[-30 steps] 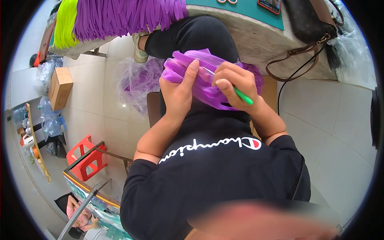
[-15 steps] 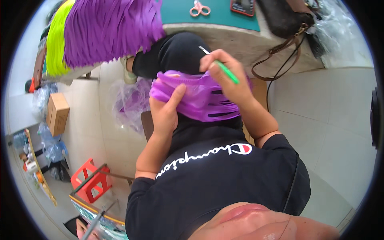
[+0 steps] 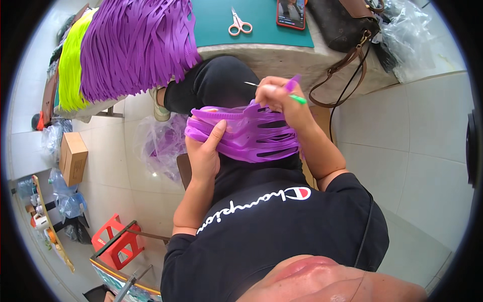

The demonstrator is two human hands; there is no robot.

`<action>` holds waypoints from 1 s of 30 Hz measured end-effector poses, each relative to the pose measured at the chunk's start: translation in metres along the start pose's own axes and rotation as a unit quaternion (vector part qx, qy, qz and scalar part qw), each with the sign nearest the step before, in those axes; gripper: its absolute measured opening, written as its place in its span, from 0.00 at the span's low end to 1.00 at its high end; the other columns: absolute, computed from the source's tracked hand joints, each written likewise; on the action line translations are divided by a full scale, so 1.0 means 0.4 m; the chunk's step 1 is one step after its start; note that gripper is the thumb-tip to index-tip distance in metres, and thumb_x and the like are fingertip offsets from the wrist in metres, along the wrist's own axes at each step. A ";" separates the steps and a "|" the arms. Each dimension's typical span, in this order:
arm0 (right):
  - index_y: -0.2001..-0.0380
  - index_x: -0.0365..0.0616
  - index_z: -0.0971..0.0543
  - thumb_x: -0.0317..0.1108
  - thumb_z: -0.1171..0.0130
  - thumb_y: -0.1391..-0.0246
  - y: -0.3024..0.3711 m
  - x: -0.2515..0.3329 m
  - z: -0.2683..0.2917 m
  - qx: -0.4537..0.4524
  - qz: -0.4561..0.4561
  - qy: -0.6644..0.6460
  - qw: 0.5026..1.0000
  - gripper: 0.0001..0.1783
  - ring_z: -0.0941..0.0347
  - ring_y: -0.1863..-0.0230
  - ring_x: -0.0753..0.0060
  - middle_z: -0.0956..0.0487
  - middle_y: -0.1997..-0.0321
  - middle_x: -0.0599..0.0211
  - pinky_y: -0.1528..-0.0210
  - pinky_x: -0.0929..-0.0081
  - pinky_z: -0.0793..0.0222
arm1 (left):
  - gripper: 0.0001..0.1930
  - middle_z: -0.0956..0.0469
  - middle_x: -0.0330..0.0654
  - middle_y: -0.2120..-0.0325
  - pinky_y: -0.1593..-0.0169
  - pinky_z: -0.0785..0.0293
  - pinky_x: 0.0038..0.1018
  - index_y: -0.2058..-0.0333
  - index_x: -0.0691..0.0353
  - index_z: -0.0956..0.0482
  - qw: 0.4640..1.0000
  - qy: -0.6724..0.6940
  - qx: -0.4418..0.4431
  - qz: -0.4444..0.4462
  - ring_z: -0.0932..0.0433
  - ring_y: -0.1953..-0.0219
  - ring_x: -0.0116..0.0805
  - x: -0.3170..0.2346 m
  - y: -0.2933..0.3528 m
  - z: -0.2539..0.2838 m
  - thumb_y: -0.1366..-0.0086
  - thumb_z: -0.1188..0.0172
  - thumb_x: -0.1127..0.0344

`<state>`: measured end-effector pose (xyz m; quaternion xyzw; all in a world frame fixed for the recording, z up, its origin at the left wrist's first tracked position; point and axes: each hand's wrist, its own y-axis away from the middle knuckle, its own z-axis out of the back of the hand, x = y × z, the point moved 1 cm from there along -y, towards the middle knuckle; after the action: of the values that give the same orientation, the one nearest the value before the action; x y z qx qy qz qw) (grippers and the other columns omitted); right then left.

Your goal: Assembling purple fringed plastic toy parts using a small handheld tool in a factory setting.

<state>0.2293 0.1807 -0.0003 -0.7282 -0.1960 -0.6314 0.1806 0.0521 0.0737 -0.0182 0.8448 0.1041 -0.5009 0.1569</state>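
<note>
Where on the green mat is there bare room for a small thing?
The green mat is bare between the purple strips and the scissors, and between the scissors and the phone. Crowded: to its left, with purple and yellow-green strips; to its right, with the dark bag.

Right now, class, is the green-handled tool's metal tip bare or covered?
Bare: the thin metal tip of the green-handled tool sticks out past the right hand, with no cap visible.
</note>
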 end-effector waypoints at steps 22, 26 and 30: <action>0.73 0.41 0.28 0.39 0.50 0.37 0.077 0.123 0.003 0.058 0.042 0.078 0.994 0.14 0.39 0.74 0.76 0.34 0.75 0.72 0.69 0.79 0.41 | 0.27 0.22 0.44 0.64 0.55 0.28 0.25 0.42 0.64 0.32 0.858 -0.450 -0.023 -0.248 0.23 0.64 0.30 0.037 -0.029 0.036 0.41 0.40 0.77; 0.80 0.48 0.36 0.44 0.50 0.36 0.079 0.127 0.145 -0.107 0.268 -0.112 0.951 0.19 0.39 0.65 0.76 0.29 0.67 0.68 0.67 0.79 0.41 | 0.32 0.23 0.39 0.63 0.49 0.31 0.25 0.38 0.62 0.39 0.997 -0.070 -0.002 -0.025 0.24 0.59 0.30 0.071 -0.048 0.094 0.39 0.38 0.74; 0.78 0.49 0.36 0.39 0.51 0.37 0.160 0.187 0.354 -0.131 0.281 -0.356 0.882 0.16 0.48 0.71 0.77 0.34 0.69 0.73 0.72 0.80 0.51 | 0.29 0.24 0.39 0.59 0.47 0.31 0.27 0.39 0.61 0.39 0.989 0.108 0.009 0.103 0.25 0.57 0.29 0.080 -0.078 0.134 0.37 0.40 0.71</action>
<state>0.3918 0.2025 0.0531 -0.9454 0.0500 -0.2726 0.1715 0.0134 0.0834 -0.0753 0.9016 0.0283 -0.3888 0.1876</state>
